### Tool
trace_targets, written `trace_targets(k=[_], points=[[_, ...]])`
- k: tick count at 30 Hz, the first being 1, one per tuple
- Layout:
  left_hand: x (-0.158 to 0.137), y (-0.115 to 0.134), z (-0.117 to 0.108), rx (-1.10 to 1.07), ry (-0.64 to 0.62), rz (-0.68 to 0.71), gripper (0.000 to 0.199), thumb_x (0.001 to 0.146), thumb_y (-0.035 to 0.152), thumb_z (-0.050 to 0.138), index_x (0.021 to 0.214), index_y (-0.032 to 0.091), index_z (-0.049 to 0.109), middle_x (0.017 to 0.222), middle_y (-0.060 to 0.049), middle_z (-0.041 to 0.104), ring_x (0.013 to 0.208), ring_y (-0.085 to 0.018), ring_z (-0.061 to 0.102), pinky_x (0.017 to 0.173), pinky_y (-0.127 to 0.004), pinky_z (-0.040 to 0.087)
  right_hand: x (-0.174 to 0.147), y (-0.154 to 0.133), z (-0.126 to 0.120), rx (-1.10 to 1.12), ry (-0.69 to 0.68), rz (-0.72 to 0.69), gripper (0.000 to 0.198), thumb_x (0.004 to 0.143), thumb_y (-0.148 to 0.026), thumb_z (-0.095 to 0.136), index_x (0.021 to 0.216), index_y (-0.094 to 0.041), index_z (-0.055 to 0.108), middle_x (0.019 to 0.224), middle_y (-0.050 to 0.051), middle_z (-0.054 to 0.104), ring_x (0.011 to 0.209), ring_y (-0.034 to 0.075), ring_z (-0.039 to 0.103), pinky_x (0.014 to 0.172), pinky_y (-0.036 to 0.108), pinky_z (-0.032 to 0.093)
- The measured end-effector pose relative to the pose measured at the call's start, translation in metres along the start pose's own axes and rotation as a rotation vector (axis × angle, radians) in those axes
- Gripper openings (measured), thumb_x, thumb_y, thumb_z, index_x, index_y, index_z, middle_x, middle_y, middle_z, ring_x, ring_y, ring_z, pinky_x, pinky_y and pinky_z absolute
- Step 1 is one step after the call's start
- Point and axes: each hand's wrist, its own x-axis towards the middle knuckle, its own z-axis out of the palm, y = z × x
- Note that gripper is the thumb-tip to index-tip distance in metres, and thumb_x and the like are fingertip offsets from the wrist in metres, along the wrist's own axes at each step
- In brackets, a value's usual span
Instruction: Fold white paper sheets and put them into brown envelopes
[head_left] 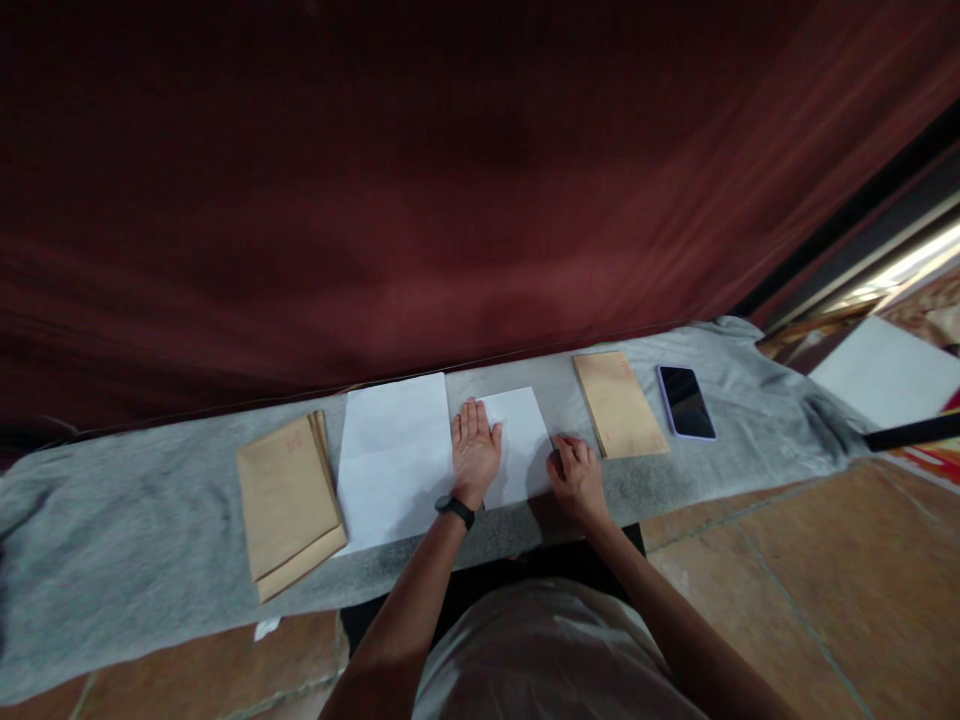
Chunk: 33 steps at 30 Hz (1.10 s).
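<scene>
My left hand lies flat, palm side up or edge-on, with fingers stretched out along the left side of a small white sheet, which looks folded. At that sheet's right edge, my right hand has its fingers curled in. Something dark shows by its fingertips; whether it is an object or shadow I cannot tell. Left of my left hand lies larger white paper. A brown paper envelope rests beyond my right hand.
A stack of brown envelopes sits to the left. A phone in a purple case lies at the right. Grey cloth covers the narrow surface, with a dark red curtain behind it. Floor tiles show below.
</scene>
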Motion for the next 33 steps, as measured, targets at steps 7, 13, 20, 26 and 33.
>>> trace_targets(k=[7,13,20,26,33], points=[[-0.005,0.015,-0.008,0.002,-0.012,0.133,0.056,0.106,0.033,0.031,0.157,0.010,0.036,0.165,-0.014,0.034,0.158,-0.026,0.018,0.129,-0.052,0.017,0.033,-0.008,0.001,0.060,-0.123,0.126,0.020,0.097,-0.029,0.052,0.110,-0.018,0.063,0.095,0.010,0.073,0.090,0.024,0.068,0.083,0.033,0.049],[0.001,0.046,0.002,-0.036,-0.146,0.316,0.055,0.107,0.040,0.032,0.154,0.016,0.042,0.165,-0.007,0.036,0.157,-0.026,0.022,0.129,-0.051,0.018,0.033,-0.009,-0.001,0.097,-0.158,0.181,0.019,0.097,-0.033,0.056,0.103,-0.017,0.064,0.094,0.011,0.074,0.087,0.022,0.071,0.077,0.029,0.048],[0.006,0.038,0.009,-0.471,-0.002,0.158,0.050,0.105,0.041,0.035,0.147,0.018,0.052,0.157,-0.013,0.049,0.151,-0.027,0.037,0.126,-0.053,0.028,0.037,-0.012,-0.007,0.252,-0.158,0.187,0.019,0.093,-0.031,0.054,0.083,-0.020,0.066,0.074,0.004,0.070,0.071,0.020,0.068,0.065,0.027,0.047],[0.006,0.014,-0.031,-0.729,0.283,-0.088,0.054,0.108,0.045,0.027,0.157,0.022,0.033,0.167,-0.012,0.031,0.155,-0.023,0.026,0.128,-0.051,0.021,0.065,-0.018,-0.047,0.465,-0.009,0.073,0.032,0.103,-0.042,0.041,0.106,-0.019,0.064,0.089,0.005,0.073,0.078,0.020,0.068,0.068,0.029,0.052],[-0.024,-0.006,-0.065,-1.081,0.513,-0.453,0.058,0.106,0.056,0.031,0.150,0.022,0.043,0.159,-0.012,0.044,0.146,-0.022,0.042,0.124,-0.042,0.031,0.056,-0.024,-0.066,0.318,0.124,-0.521,0.026,0.101,-0.017,0.044,0.116,-0.023,0.065,0.124,0.009,0.071,0.118,0.023,0.064,0.106,0.045,0.048]])
